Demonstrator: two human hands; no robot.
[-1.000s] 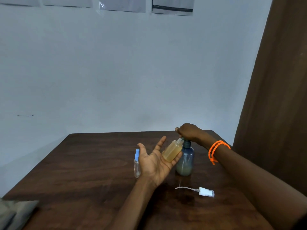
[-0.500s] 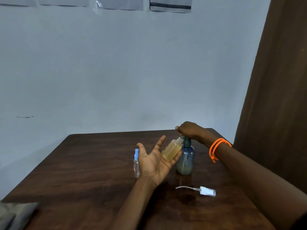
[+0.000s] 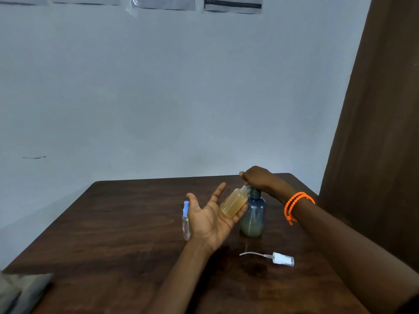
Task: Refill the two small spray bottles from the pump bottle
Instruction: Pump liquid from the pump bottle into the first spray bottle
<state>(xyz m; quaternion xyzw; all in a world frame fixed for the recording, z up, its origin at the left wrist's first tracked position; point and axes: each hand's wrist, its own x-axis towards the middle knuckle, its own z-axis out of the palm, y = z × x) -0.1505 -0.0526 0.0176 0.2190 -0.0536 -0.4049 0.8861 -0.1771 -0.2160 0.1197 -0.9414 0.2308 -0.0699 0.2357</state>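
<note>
Left hand [image 3: 210, 219]: palm up, thumb and forefinger spread wide; the outer fingers cradle an uncapped spray bottle [image 3: 234, 205], tilted with its open neck toward 1 o'clock, right at the pump spout. Contents amber, filling most of the body.

Right hand [image 3: 258, 179]: laid over the pump head, fingers bent down across it; whether it grips or only presses cannot be told. An orange bracelet [image 3: 298, 203] sits on that wrist.

Pump bottle [image 3: 253, 217]: smoky blue, upright on the bench [image 3: 127, 223], touching the tilted bottle at its 3 o'clock. A shallow layer of liquid shows at the bottom.

Second spray bottle [image 3: 186, 220]: clear with a blue top fitted, upright at 9 o'clock of the left hand, partly behind it. Its fill level is hard to judge.

Loose sprayer head [image 3: 282, 259]: white, with its dip tube, lying on the bench at 5 o'clock of the pump bottle, well apart from both hands.

Grey cloth [image 3: 20, 291]: at the near left corner of the bench.

Status, as judged: first bottle nearly filled and not yet recapped; the blue-topped bottle's refill is undetermined. The pump's remaining stock looks low for a second fill.
</note>
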